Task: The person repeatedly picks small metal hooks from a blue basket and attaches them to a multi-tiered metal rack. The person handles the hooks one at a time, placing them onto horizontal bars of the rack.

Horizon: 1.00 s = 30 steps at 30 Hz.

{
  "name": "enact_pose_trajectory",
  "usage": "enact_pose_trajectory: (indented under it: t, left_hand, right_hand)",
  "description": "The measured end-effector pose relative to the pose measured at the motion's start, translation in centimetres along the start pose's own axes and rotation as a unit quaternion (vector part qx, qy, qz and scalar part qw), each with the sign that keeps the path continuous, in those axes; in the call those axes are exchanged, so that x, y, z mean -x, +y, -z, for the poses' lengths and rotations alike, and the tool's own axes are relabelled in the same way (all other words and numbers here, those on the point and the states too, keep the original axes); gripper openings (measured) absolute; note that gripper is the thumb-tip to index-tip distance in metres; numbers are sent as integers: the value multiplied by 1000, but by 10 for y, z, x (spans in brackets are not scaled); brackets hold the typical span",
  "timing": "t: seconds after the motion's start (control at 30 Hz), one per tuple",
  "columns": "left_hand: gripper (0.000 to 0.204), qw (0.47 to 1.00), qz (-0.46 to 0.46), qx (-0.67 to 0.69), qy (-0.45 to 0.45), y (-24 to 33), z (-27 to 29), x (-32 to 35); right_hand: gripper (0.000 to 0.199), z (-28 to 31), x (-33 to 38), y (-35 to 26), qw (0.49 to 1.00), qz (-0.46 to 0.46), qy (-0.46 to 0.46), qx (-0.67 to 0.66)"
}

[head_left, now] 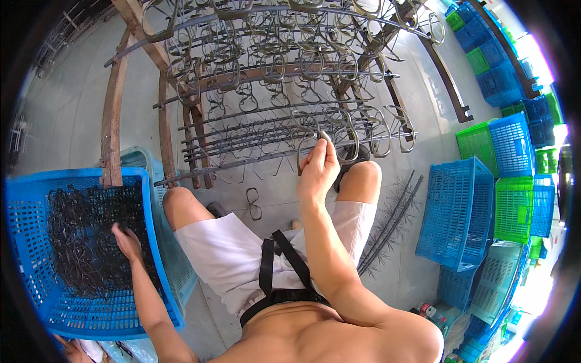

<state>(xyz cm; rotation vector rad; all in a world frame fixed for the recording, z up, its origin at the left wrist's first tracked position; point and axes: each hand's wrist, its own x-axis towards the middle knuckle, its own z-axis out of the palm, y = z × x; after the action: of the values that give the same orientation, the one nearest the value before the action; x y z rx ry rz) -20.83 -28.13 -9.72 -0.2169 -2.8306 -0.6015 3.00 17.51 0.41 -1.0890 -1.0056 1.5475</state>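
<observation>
My right hand [319, 170] reaches up to the rack's lowest bar, its fingers closed on an eyeglass frame [348, 137] beside other hanging frames. Part of what is in the grip is hidden by the fingers. Over on the left, my left hand [128, 243] is at the right side of a blue plastic basket [147, 199], touching or just above a heap of dark, thin frames [91, 242]. Its fingers look spread, with nothing clearly between them. Between my knees, one loose eyeglass frame [253, 204] lies on the floor.
A rack with wooden posts [114, 109] carries several rows of metal bars [233, 163] hung with frames. Thin branched rods [390, 224] lie on the floor right of my leg. Blue crates [455, 212] and green crates [513, 209] are stacked along the right.
</observation>
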Motion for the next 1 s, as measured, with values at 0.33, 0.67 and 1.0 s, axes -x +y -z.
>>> enact_pose_trajectory:
  t: [0.33, 0.67, 1.0]
  left_hand:
    - [33, 938, 84, 336, -1, 84, 50, 7]
    - [20, 819, 79, 562, -83, 149, 95, 28]
    - [23, 782, 56, 602, -153, 235, 124, 90]
  right_hand:
    - [29, -13, 14, 6, 982, 77, -42, 168]
    - [31, -5, 0, -2, 961, 122, -43, 243]
    - [49, 13, 36, -13, 799, 362, -15, 481]
